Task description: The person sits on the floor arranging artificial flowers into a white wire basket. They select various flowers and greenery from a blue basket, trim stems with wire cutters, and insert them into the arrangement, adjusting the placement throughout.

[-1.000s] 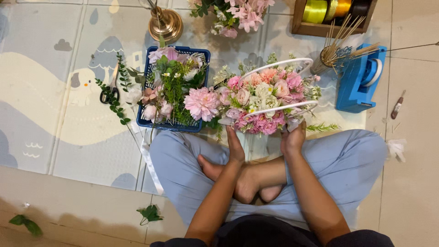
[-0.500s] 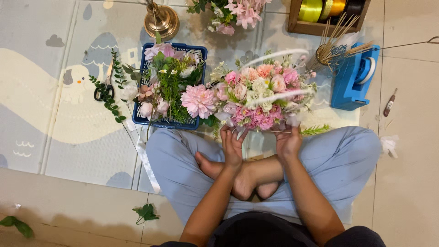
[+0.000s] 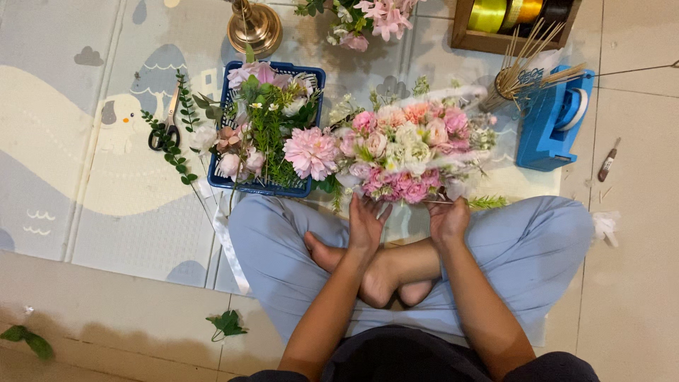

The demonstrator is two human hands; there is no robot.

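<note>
Head view: flower arrangement [image 3: 407, 152] just beyond left hand [image 3: 366, 225] and right hand [image 3: 447, 221], both cupping its near edge.

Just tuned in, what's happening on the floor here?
A person sits cross-legged on a play mat, both hands at the near edge of a pink and white flower arrangement. The left hand and right hand touch its underside. Beside it stands a blue basket packed with flowers and greenery. Scissors lie to the left, a blue tape dispenser to the right, with a cup of sticks behind the arrangement.
</note>
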